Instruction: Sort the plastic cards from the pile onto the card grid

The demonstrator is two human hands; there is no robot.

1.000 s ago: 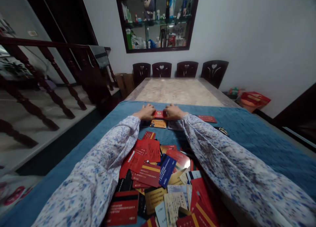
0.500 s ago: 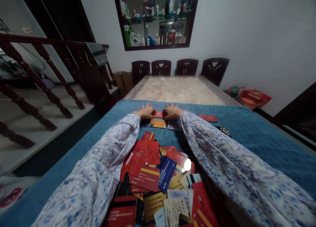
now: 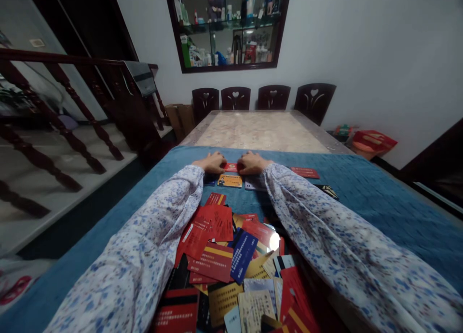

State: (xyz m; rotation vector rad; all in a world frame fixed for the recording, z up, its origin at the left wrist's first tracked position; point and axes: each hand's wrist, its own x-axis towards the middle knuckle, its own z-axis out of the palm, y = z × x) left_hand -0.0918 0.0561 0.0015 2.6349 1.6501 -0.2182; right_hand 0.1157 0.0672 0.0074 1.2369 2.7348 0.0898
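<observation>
Head camera looks down two flower-print sleeves to the far end of a blue cloth [image 3: 379, 202] spread over the desk [image 3: 260, 130]. There the left hand [image 3: 211, 161] and the right hand [image 3: 253, 162] lie knuckles up, close together, with a small red card [image 3: 230, 167] between them. The fingertips of each meet one end of it, but whether they pinch it or only press it to the cloth I cannot tell. Just nearer than that card lie an orange card [image 3: 230, 180] and a pale card [image 3: 253, 183], side by side and flat. Another red card [image 3: 305, 173] and a dark card [image 3: 327, 191] lie singly off to the right. By the look of it, only this handful has been laid out apart. The far greater share sits in a loose heap of cards [image 3: 231, 265] between the forearms, close to the person (reds mostly, with blue, black and tan ones overlapping at all angles), so most of the laying-out seems left to do. Beyond the cloth the desk top is bare stone, with four dark chairs [image 3: 273, 96] at its far end under a glass-fronted wall cabinet [image 3: 227, 29].
</observation>
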